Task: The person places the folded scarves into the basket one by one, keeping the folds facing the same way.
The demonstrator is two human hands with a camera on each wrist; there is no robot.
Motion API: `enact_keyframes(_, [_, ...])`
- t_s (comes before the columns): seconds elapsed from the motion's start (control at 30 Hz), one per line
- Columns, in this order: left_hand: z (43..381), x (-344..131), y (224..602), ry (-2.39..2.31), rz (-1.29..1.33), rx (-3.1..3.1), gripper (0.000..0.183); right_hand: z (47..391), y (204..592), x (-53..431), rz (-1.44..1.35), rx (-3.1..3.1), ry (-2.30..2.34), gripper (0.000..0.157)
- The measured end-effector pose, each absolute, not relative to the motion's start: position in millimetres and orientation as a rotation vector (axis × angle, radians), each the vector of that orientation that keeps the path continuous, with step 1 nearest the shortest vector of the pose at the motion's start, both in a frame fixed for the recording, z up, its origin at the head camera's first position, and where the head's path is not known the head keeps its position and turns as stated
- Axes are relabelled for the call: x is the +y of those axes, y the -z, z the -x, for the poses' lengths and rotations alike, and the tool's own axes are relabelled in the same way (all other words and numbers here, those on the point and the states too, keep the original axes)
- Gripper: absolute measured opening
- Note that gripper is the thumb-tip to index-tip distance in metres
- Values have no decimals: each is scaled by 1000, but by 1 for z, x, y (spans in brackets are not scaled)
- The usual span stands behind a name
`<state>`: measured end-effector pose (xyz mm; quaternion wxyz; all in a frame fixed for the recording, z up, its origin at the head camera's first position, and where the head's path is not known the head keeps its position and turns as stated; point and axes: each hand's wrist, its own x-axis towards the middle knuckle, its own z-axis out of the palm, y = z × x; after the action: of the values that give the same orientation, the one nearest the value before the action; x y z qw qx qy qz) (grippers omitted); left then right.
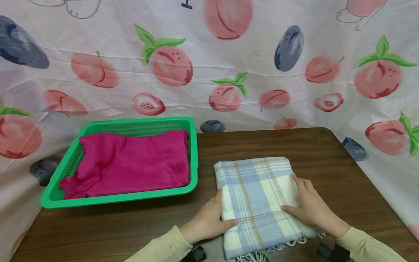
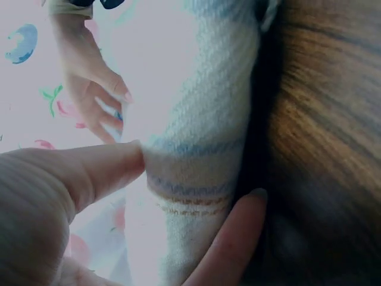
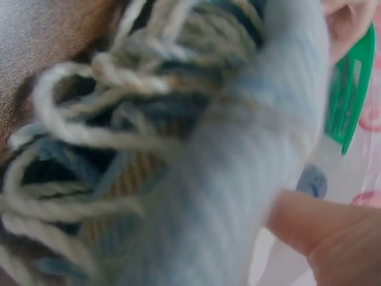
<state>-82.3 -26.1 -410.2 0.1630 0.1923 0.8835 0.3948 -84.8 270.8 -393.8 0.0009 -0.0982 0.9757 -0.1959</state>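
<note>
A folded plaid scarf [image 1: 258, 203] in light blue, cream and tan lies on the table, with its fringe [image 1: 256, 256] at the near edge. My left hand [image 1: 209, 220] holds its left side, thumb on top and fingers along the edge. In the left wrist view, the scarf's folded layers [image 2: 190, 179] sit between thumb and a finger. On the right side my right hand [image 1: 312, 205] holds the scarf, its thumb on top and fingers along the edge. Twisted fringe strands [image 3: 107, 137] and the right thumb [image 3: 327, 226] show close up in the right wrist view.
To the left stands a green plastic basket [image 1: 193, 153] with slotted walls. A folded magenta cloth [image 1: 137, 163] with frayed edges lies in it. The dark wooden table [image 1: 255, 143] meets a fruit-printed white curtain [image 1: 252, 54] at the back and right.
</note>
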Motion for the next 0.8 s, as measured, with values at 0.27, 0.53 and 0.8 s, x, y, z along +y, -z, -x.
enact_keyframes(0.27, [82, -28, 411, -1231, -571, 2475, 104, 92, 395, 284, 104, 2800, 655, 105])
enact_keyframes(0.53, [80, -25, 409, -1248, -525, 2421, 114, 88, 398, 287, -26, 2626, 822, 86])
enact_keyframes(0.8, [73, -18, 411, -1241, -542, 2367, 126, 79, 398, 283, 267, 2189, 1156, 83])
